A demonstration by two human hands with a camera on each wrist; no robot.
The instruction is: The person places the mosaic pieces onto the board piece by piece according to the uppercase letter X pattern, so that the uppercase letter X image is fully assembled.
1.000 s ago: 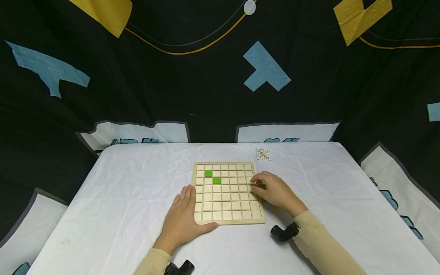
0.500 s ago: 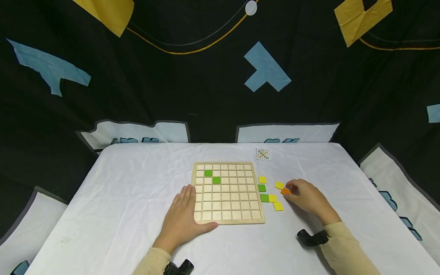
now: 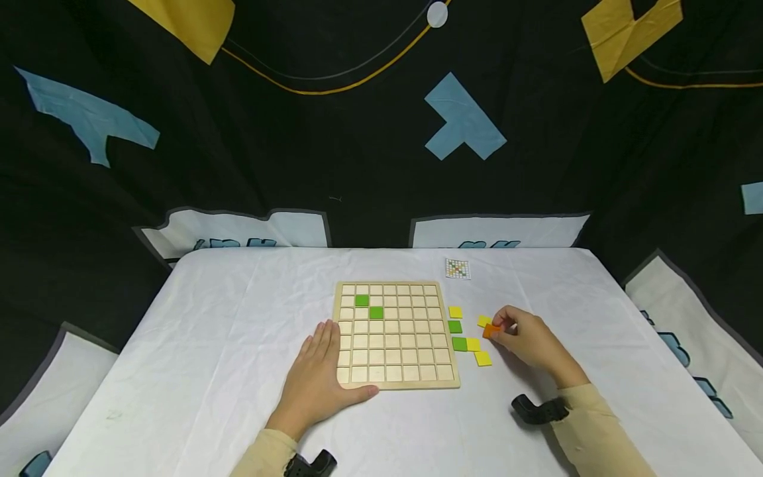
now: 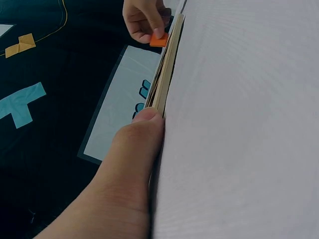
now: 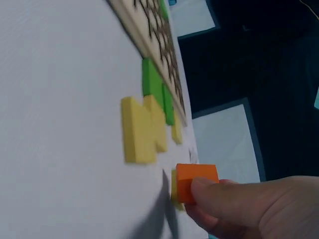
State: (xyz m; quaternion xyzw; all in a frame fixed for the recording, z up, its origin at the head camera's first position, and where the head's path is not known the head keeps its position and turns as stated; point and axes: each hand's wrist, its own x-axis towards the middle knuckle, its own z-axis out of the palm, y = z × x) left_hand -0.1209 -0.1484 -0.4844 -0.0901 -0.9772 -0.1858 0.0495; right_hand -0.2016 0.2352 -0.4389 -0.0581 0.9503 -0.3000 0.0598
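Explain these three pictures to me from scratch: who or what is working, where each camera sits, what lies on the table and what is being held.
No machine here: a person works with two bare hands. The wide picture comes from a camera on the person's head, looking down at a table under a white cloth. The other two come from cameras strapped to the wrists, so they look sideways and very close.

On the cloth lies a wooden grid board with two green tiles set in its squares. The left hand rests flat on the board's near left corner; the left wrist view shows its thumb against the board's edge. To the right of the board lie loose yellow tiles and green ones. The right hand pinches an orange tile, clearest in the right wrist view. A small patterned card lies beyond the board.
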